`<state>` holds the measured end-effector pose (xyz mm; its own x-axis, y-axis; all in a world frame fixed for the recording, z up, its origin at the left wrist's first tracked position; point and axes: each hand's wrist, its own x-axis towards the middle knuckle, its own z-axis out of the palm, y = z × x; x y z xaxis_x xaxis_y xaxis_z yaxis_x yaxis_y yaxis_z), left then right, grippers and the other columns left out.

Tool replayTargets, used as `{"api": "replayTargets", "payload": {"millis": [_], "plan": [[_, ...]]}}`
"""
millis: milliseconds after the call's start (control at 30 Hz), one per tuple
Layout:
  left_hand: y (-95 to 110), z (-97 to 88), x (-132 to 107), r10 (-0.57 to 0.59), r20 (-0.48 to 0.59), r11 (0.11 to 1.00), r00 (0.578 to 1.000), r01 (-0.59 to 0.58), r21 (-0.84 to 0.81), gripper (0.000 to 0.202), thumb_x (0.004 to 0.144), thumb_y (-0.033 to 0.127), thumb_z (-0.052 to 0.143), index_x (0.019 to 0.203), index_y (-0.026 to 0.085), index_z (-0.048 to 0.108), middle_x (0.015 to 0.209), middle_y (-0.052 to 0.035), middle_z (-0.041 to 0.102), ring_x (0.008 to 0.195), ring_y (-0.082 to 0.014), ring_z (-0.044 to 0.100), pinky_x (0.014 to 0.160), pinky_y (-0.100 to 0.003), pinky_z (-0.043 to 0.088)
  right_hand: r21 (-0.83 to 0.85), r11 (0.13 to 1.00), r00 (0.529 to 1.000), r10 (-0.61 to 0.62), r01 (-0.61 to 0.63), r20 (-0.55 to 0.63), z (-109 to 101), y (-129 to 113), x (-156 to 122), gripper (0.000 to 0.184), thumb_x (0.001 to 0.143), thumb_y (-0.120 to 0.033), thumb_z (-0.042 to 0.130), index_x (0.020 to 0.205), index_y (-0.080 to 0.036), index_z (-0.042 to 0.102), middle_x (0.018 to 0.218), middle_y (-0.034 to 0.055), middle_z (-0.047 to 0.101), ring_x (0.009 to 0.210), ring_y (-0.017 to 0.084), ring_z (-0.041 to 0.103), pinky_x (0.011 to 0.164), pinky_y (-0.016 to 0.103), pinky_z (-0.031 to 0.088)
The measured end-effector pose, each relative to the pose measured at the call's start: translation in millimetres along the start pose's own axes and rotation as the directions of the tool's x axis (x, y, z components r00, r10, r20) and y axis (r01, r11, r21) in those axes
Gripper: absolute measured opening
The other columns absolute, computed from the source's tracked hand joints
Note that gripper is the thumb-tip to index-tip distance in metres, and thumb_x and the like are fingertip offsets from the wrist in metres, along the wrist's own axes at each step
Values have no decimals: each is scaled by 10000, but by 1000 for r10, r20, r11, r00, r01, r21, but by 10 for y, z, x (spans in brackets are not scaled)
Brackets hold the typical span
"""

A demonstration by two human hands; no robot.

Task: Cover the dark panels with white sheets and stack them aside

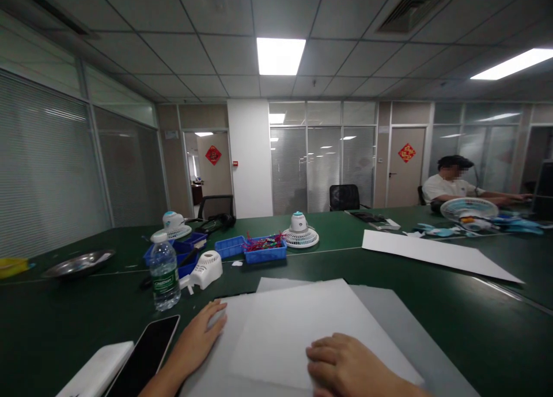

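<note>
My left hand (199, 335) lies flat with fingers stretched out on the left edge of a stack of white paper sheets (298, 319) on the green table (432, 305). My right hand (345, 365) rests on the near right part of the top sheet, its fingers curled under and pressed together; nothing shows in them. A black smartphone (147, 354) and a white flat box (97, 374) lie just left of my left hand.
A water bottle (164, 270), a white fan part (206, 268), blue trays (250, 248), small white fans (301, 231) and a metal dish (78, 263) stand further back. Another white sheet (432, 254) lies at the right. A person (453, 184) sits at the far right.
</note>
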<state>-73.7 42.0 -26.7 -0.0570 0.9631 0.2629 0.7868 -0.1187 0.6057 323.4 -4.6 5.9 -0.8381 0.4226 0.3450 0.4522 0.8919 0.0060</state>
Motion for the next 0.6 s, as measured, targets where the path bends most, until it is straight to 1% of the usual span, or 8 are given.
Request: {"api": "replayTargets", "payload": {"millis": [100, 167, 267, 333, 400, 433, 500, 600], "plan": [[59, -18, -18, -23, 22, 1000, 999, 23, -5, 641, 865, 615, 482, 1336, 209, 641, 1533, -100, 517, 1472, -296, 395, 1233, -479, 259, 202, 979, 994, -55, 35, 92, -70, -15, 35, 376, 1014, -408, 470, 1317, -256, 634, 1375, 80, 631, 1291, 256, 572, 1071, 382, 461], [95, -27, -24, -32, 30, 999, 999, 32, -6, 653, 846, 622, 512, 1339, 212, 639, 1544, -97, 504, 1473, -301, 393, 1232, -476, 264, 381, 923, 981, -119, 53, 153, -168, -33, 55, 422, 1034, -405, 442, 1424, -296, 558, 1466, 69, 545, 1380, 235, 477, 1145, 383, 391], [138, -34, -28, -37, 27, 999, 999, 37, -5, 649, 820, 610, 554, 1321, 210, 652, 1540, -99, 508, 1473, -307, 392, 1232, -475, 265, 556, 831, 967, -157, 20, 200, -328, -85, 70, 449, 1039, -420, 428, 1473, -330, 495, 1520, 52, 473, 1413, 215, 428, 1185, 387, 334], [154, -35, -29, -36, 24, 999, 999, 36, 2, 637, 807, 587, 580, 1314, 211, 658, 1537, -102, 512, 1467, -310, 401, 1229, -478, 272, 588, 808, 967, -163, 15, 198, -405, -103, 56, 446, 1033, -424, 436, 1468, -343, 502, 1493, 35, 512, 1391, 201, 463, 1175, 369, 351], [154, -33, -29, -30, 14, 1000, 999, 30, 11, 623, 788, 550, 610, 1311, 216, 660, 1535, -101, 514, 1461, -311, 412, 1223, -481, 285, 523, 852, 979, -123, 20, 163, -436, -72, 20, 443, 1014, -423, 468, 1442, -331, 540, 1442, 30, 574, 1362, 203, 501, 1164, 363, 366], [150, -31, -29, -24, 10, 1000, 1000, 24, 13, 614, 777, 527, 625, 1308, 220, 663, 1533, -97, 517, 1459, -311, 415, 1221, -482, 291, 442, 897, 989, -67, 1, 134, -431, -32, -5, 441, 1003, -418, 479, 1423, -313, 564, 1422, 37, 595, 1348, 219, 517, 1160, 379, 370], [135, -27, -28, -10, 6, 1000, 1000, 10, 14, 597, 753, 463, 645, 1303, 230, 666, 1529, -87, 523, 1461, -307, 413, 1221, -481, 293, 206, 972, 993, 110, -117, 47, -386, 87, -59, 415, 988, -386, 470, 1347, -255, 632, 1348, 78, 651, 1272, 263, 576, 1126, 433, 394], [117, -29, -30, -6, 22, 1000, 1000, 5, 23, 604, 723, 313, 615, 1320, 231, 652, 1544, -77, 504, 1470, -290, 400, 1232, -478, 273, -66, 935, 937, 347, -349, -46, -292, 289, -123, 380, 995, -334, 397, 1140, -199, 721, 1065, 113, 748, 988, 252, 680, 966, 418, 472]]}}
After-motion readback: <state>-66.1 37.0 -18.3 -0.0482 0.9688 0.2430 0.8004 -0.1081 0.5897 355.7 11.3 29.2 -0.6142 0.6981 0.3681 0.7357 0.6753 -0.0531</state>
